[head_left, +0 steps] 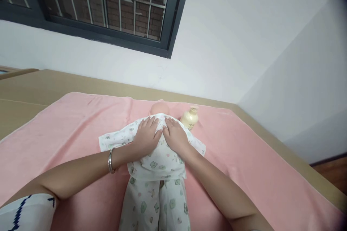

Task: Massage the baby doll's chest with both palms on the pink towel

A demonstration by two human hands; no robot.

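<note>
Pink blanket (257, 158): spread, lightly wrinkled
Doll (168, 166): lies on the blanket; probably light, softly clothed, firmer inside; best held around the torso
Left hand (146, 136), right hand (176, 136): laid flat on its upper body, gripping nothing
Bottle (189, 118): beside its shoulder

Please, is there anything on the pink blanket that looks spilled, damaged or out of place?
Nothing stands out. The pink blanket shows only creases, no visible spill; the bottle is beside the patterned shirt, with the left hand and right hand upon it.
</note>
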